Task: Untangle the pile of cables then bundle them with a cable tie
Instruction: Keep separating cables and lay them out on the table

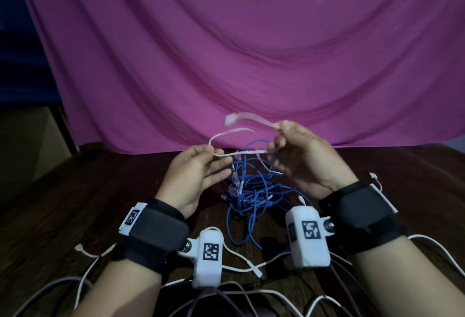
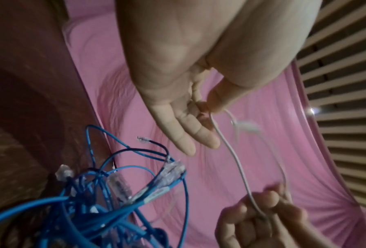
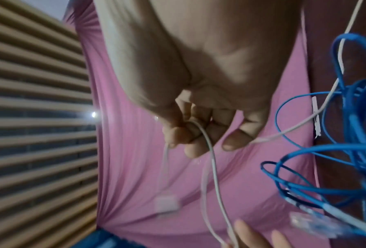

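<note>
Left hand (image 1: pixel 195 173): pinching white cable (image 1: pixel 241 152) between thumb and forefinger, other fingers lying straight.
Right hand (image 1: pixel 299 155): fingers curling round the same cable, plug end (image 1: pixel 230 118) blurring.
Blue cables (image 1: pixel 254 191): lying tangled on wooden table (image 1: pixel 63 206), below both hands.
Edges: pink cloth (image 1: pixel 251 52) hanging at the table's far edge.
Writing: square coded tags (image 1: pixel 210 251) on wrist units; no readable text.

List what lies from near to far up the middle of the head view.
White cables on the table edge → blue cable tangle → white cable held between both hands → pink cloth backdrop.
</note>
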`<move>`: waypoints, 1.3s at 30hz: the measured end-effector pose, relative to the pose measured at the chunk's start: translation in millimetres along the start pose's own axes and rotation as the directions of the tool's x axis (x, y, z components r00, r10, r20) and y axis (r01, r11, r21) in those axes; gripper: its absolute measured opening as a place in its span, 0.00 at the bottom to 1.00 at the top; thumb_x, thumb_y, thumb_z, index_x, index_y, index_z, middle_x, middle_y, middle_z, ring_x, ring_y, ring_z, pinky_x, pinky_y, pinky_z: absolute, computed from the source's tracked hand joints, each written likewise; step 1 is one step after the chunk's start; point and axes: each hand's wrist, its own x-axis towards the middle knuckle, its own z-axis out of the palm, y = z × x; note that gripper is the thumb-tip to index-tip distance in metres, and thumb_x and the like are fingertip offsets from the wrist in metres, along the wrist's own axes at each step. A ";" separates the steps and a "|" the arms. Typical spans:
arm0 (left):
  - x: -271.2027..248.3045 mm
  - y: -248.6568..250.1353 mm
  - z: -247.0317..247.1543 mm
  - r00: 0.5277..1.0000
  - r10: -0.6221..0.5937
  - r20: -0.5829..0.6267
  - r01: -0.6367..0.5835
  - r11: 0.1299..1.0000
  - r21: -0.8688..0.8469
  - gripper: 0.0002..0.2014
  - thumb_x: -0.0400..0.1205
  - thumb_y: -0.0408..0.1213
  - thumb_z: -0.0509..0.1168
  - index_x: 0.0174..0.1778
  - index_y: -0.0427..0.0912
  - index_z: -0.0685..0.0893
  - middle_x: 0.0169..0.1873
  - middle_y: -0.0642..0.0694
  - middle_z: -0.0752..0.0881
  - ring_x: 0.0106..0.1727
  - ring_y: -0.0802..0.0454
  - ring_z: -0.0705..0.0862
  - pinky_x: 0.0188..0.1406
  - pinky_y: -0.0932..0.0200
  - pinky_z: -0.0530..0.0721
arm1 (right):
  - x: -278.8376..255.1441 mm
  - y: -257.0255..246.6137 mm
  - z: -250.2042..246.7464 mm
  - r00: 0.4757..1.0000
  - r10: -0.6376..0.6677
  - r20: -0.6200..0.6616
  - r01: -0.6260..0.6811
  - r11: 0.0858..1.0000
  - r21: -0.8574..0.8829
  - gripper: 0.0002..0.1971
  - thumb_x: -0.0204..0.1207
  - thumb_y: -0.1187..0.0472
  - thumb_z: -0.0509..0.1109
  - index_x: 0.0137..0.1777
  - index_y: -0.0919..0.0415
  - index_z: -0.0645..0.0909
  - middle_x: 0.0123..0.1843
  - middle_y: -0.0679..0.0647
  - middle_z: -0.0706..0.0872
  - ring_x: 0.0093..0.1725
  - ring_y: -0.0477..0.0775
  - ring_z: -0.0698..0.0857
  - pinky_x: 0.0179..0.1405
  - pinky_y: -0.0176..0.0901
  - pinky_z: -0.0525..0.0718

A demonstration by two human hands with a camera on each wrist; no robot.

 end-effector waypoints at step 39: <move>-118.1 115.5 -155.8 0.917 0.219 0.335 -0.359 0.081 0.930 0.01 0.75 0.52 0.78 0.40 0.62 0.93 0.37 0.58 0.89 0.39 0.60 0.87 0.44 0.62 0.80 | -102.3 -142.9 -107.2 0.976 -0.209 -0.060 -0.140 -0.392 -0.909 0.10 0.82 0.51 0.74 0.46 0.56 0.90 0.38 0.55 0.92 0.39 0.56 0.90 0.43 0.47 0.82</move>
